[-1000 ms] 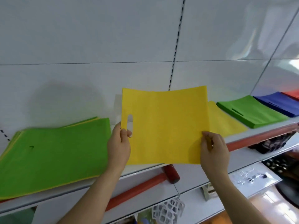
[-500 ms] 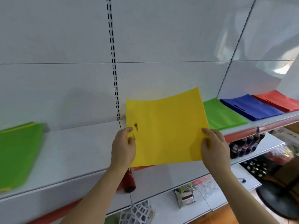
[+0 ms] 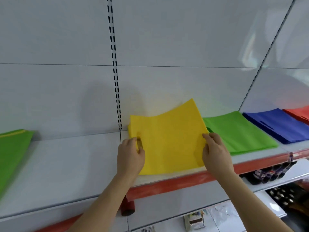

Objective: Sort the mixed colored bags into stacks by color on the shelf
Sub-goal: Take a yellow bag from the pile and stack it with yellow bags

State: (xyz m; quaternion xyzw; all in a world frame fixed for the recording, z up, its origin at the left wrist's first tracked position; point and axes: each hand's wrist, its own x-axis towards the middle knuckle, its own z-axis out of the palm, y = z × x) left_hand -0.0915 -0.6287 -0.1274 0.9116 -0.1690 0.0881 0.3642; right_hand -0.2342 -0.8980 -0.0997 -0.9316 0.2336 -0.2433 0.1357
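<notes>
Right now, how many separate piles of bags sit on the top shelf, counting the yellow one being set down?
5: mixed green-topped pile far left; yellow bag, gripped by left hand and right hand, centre; then green stack, blue stack, red stack rightward. More may lie beyond the frame.

Yellow bag (image 3: 168,144) low over shelf (image 3: 66,164)
Far edge curled up, handle slot at left; green stack (image 3: 239,131) just beside, w/ blue (image 3: 275,124) & red (image 3: 299,113) stacks further right.

Both bare arms reach up from 6 o'clock toward 12 o'clock. The left hand (image 3: 131,156) pinches the yellow bag (image 3: 167,141) at its 9 o'clock edge, thumb on top. The right hand (image 3: 215,153) grips its 3 o'clock edge, fingers curled.
</notes>
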